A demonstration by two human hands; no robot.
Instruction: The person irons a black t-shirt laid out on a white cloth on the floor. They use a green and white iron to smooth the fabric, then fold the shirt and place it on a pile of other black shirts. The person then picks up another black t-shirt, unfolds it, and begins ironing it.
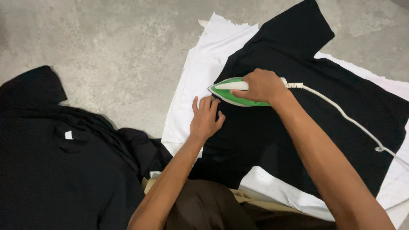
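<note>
Your right hand wraps its fingers around the green iron | your left hand lies flat, fingers spread narrow, on the black shirt | white cloth underneath.

Bare grey concrete floor, mottled and scuffed, evenly lit with soft shadows. No walls, windows or furniture in view.

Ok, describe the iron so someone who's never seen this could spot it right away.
Find the white sheet spread on the grey concrete floor, with a black T-shirt lying flat on it. The iron sits at the shirt's left edge, gripped by the right hand. It is the only green and white thing, trailing a white cord.
</note>
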